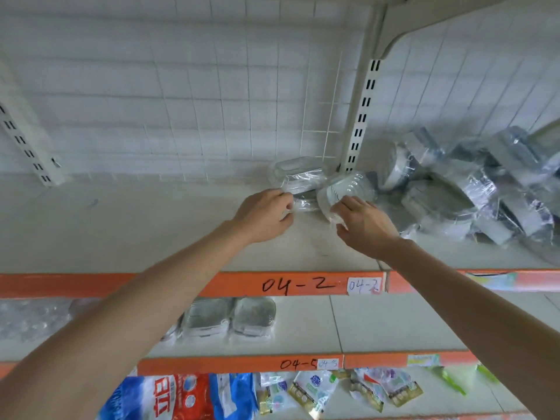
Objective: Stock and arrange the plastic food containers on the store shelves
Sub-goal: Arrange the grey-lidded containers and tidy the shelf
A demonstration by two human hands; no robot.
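On the upper shelf (151, 231), my left hand (265, 215) grips the near end of a wrapped pack of clear plastic containers (303, 183) lying by the back grid. My right hand (363, 224) holds the edge of a clear ribbed container (345, 189) tipped on its side right next to that pack. Both arms reach over the orange shelf edge marked 04-2 (298, 284).
A jumbled pile of wrapped grey containers (472, 189) fills the shelf's right part past the slotted upright (360, 116). The shelf below holds wrapped container packs (230, 319). Lowest shelf has bagged goods (194, 395). A wire grid backs the shelves.
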